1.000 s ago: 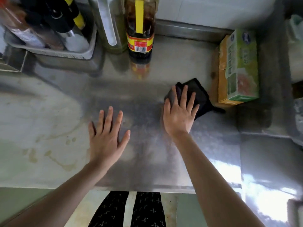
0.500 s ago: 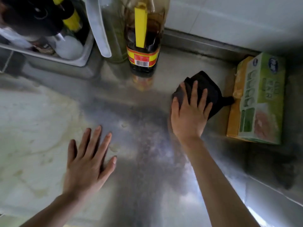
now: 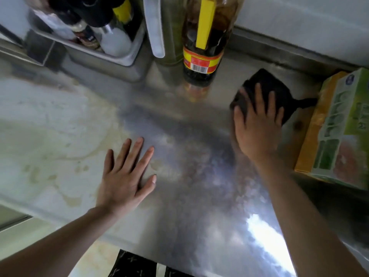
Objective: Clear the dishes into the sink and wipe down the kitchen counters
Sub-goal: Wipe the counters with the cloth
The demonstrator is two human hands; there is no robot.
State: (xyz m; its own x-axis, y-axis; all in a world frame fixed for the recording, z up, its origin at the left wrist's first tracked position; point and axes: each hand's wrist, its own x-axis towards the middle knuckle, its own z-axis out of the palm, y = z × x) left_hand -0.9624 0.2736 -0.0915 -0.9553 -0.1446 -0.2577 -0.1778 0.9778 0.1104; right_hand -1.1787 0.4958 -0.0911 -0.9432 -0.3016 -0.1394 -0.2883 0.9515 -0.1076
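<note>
A black cloth (image 3: 279, 86) lies on the steel counter (image 3: 189, 186) at the back right. My right hand (image 3: 257, 128) presses flat on its near part, fingers spread over it. The cloth's far corner and a thin tail toward the box stay uncovered. My left hand (image 3: 125, 176) rests palm down on the bare counter at centre left, fingers apart, holding nothing. Yellowish stains and dried streaks (image 3: 60, 152) mark the counter to the left of that hand.
A tall dark sauce bottle (image 3: 201, 62) with a yellow cap strip stands at the back centre. A tray of bottles and jars (image 3: 95, 41) sits back left. A green and orange carton box (image 3: 337, 132) lies right of the cloth. The counter's front edge runs below my forearms.
My right hand and the cloth have stayed close beside the box near the back. My left hand shifted slightly on the counter. The camera view moved.
</note>
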